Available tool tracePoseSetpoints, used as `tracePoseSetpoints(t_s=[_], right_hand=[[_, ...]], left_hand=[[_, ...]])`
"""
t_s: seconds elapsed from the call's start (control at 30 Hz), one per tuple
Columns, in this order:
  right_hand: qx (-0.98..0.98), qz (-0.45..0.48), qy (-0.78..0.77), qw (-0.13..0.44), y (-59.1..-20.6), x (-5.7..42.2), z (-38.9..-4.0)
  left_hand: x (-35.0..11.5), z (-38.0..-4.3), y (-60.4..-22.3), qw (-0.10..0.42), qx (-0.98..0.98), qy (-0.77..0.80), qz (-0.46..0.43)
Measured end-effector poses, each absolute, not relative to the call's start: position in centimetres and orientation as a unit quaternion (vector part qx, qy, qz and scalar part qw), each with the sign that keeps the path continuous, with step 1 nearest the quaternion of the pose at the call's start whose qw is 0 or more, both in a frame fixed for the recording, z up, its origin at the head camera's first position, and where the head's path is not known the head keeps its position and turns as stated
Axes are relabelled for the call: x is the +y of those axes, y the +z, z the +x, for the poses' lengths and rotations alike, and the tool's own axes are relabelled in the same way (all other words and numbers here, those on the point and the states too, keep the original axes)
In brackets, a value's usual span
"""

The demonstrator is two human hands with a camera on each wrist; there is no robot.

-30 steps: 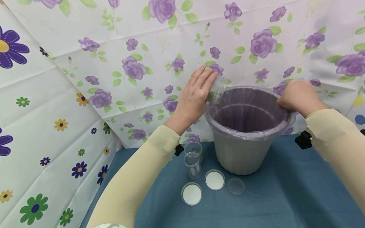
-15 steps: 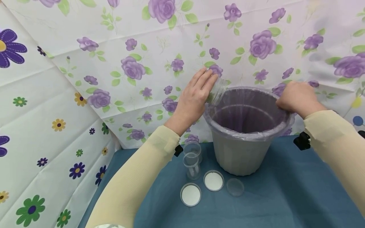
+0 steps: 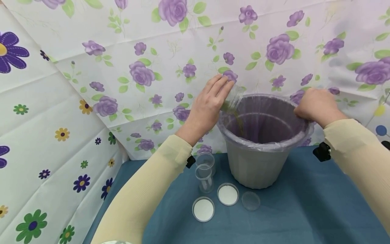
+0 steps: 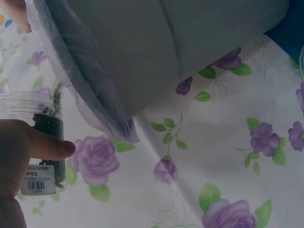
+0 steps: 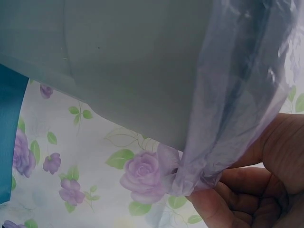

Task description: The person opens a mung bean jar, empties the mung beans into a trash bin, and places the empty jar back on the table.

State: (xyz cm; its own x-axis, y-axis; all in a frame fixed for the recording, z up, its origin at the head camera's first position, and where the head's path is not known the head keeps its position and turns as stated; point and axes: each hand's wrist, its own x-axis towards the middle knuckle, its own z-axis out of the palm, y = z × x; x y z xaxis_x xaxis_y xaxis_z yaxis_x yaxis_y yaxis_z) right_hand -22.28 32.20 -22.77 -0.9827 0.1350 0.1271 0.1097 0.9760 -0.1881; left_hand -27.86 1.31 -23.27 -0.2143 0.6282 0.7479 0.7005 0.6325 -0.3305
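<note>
My left hand grips a clear plastic jar, tipped over the left rim of a grey bin. From its mouth a thin yellowish-green stream falls into the bin. Seen from the left wrist, the jar holds dark green matter and bears a white barcode label. A thin translucent purple bin bag lines the bin and folds over its rim. At the right rim my right hand holds the bag's edge; the right wrist view shows the bag pinched by its fingers.
Two clear plastic cups stand left of the bin on the blue tablecloth. In front lie two round lids with white discs and a clear lid. A flowered sheet hangs close behind the bin.
A yellowish-green stream now runs from the jar into the bin, unseen in the earlier frames. Both hands keep nearly the same place and hold.
</note>
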Motion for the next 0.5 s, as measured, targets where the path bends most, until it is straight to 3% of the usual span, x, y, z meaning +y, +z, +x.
tracePoseSetpoints(t_s=[0.5], right_hand=[[-0.992,-0.056,0.085,0.075,-22.79,32.19,-22.26]], left_hand=[[1.06,-27.98,-23.42,0.464,-0.775,-0.008,-0.429]])
